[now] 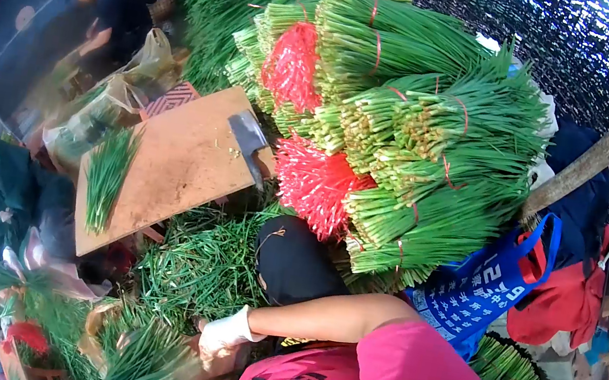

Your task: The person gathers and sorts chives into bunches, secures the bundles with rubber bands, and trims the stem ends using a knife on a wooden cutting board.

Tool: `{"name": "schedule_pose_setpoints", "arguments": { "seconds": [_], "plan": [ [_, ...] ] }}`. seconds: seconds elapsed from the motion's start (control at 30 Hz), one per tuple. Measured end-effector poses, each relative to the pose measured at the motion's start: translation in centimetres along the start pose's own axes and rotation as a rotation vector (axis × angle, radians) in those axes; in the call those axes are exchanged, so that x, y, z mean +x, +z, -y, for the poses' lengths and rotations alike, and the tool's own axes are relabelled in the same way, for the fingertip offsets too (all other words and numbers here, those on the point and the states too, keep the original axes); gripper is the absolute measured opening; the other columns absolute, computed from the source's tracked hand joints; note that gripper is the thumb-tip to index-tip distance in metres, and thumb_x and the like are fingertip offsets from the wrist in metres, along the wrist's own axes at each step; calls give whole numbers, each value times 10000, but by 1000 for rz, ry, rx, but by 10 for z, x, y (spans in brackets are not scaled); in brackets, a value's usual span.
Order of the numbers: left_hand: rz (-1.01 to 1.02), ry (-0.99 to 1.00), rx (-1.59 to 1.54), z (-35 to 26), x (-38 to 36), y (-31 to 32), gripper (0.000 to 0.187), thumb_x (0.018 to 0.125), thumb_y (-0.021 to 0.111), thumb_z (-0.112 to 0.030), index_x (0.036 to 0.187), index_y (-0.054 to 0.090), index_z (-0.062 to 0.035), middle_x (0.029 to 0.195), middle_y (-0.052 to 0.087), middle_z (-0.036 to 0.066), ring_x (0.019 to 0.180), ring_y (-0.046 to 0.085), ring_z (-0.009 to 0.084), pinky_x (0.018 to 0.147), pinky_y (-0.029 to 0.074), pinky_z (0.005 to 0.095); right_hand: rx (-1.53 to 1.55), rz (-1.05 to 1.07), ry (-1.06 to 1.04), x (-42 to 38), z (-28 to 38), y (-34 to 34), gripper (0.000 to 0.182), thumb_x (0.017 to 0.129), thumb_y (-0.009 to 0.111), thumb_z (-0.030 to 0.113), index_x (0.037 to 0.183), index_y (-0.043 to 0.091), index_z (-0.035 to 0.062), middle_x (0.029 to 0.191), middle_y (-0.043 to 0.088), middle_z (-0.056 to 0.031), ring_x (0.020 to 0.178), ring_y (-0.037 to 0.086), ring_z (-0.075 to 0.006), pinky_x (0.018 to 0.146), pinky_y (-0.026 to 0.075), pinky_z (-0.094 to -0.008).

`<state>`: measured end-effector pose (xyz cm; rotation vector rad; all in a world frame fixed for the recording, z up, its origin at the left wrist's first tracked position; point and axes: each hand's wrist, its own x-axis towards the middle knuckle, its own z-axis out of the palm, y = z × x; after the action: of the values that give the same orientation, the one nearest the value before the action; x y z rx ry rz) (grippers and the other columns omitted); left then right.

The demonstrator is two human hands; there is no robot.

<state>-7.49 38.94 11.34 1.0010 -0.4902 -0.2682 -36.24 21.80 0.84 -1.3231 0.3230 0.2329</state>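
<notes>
My right hand (221, 339), in a white glove, is bent with its fingers curled at the stem end of a loose bunch of garlic chives (145, 363). Its fingertips are partly hidden. A blurred brownish patch lies just below the glove at the lower edge; my left hand may be there, but its fingers cannot be made out. Cut chive leaves (202, 270) lie in a heap beyond the glove, beside my dark-clad knee (294, 261).
Tied chive bundles (419, 129) are piled high ahead, with red ties (317, 184) against them. A cleaver (247, 136) and a small bunch (107, 177) rest on a tilted board (172, 160). A blue bag (473, 291) stands right, below a wooden pole (605, 148). Another person (120, 14) sits at upper left.
</notes>
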Motion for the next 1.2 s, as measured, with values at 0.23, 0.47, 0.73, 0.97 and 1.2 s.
{"name": "schedule_pose_setpoints", "arguments": {
  "seconds": [0.23,0.47,0.73,0.97,1.2],
  "plan": [
    [-59,-286,-727,38,24,-69,339,933,425,-178,1249,456,-58,726,467,1,603,434,95,607,383,241,926,-545,-886,-103,69,-80,211,897,546,237,783,578,63,681,591,-50,497,449,-81,420,359,-217],
    [-140,-184,-641,25,3,-52,137,875,513,-120,1002,527,-71,551,446,-53,469,418,92,533,405,266,-1339,-1147,-177,-100,96,-89,343,720,689,259,1019,654,96,1175,577,-172,1074,543,-332,880,449,-396],
    [56,-256,-261,-15,-27,61,184,829,554,-192,730,564,-36,635,532,55,656,526,169,703,459,318,-963,-500,-833,28,171,57,1048,571,786,404,1399,277,11,1366,405,-195,1218,419,-390,1014,344,-420],
    [435,-278,-178,-35,-27,115,562,768,654,-150,1272,455,0,846,590,83,812,598,209,789,475,329,-609,-587,-603,47,155,70,550,615,769,219,1092,556,50,891,643,-162,787,637,-330,686,507,-368],
    [252,-198,-101,-17,-19,80,691,841,489,-603,1292,463,-80,1203,548,106,1120,511,234,926,396,373,-570,-955,-704,15,171,-12,334,680,673,16,1008,618,7,793,664,-133,686,645,-204,638,494,-300]
  ]
}}
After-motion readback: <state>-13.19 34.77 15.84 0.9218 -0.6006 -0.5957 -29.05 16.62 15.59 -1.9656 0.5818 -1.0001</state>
